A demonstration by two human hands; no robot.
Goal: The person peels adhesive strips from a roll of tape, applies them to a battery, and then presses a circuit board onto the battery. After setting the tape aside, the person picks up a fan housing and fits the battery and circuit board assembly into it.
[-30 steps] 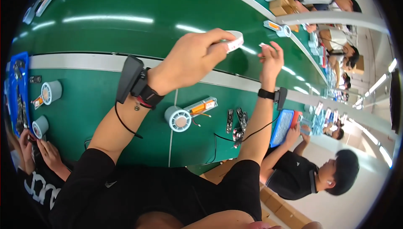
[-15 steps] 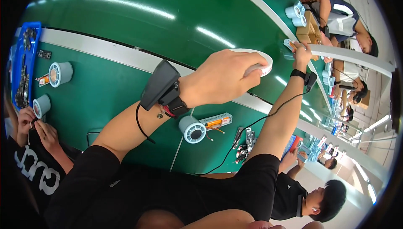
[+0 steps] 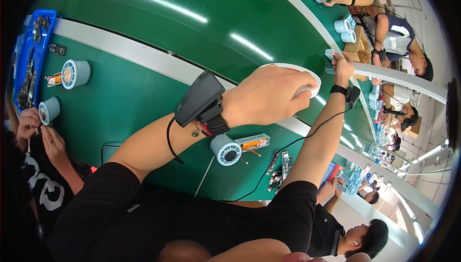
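My left hand (image 3: 271, 96) reaches across the conveyor's near rail, its fingers closed round a white disc-shaped roll (image 3: 311, 80) that looks like tape. Most of the roll is behind the hand. Farther right, my right hand (image 3: 344, 66) is raised over the belt's far side. Its fingers pinch a small light-blue plastic part (image 3: 330, 54), partly hidden. Below my left wrist, a light-blue fan housing (image 3: 226, 150) lies on the green table beside an orange battery pack (image 3: 251, 143) in a pale handle shell. Both my wrists carry strapped black devices.
The green belt (image 3: 158, 36) runs behind a metal rail (image 3: 115, 43). At left are a blue tray (image 3: 41, 60) of parts, another fan housing (image 3: 76, 74) and a co-worker's hands (image 3: 50, 137). Small dark parts (image 3: 280, 170) lie right of centre. Other people work across the belt.
My left hand and the white roll have shifted slightly right and down in the picture. My right hand has moved little and keeps the blue part. The surroundings have shifted slightly too.
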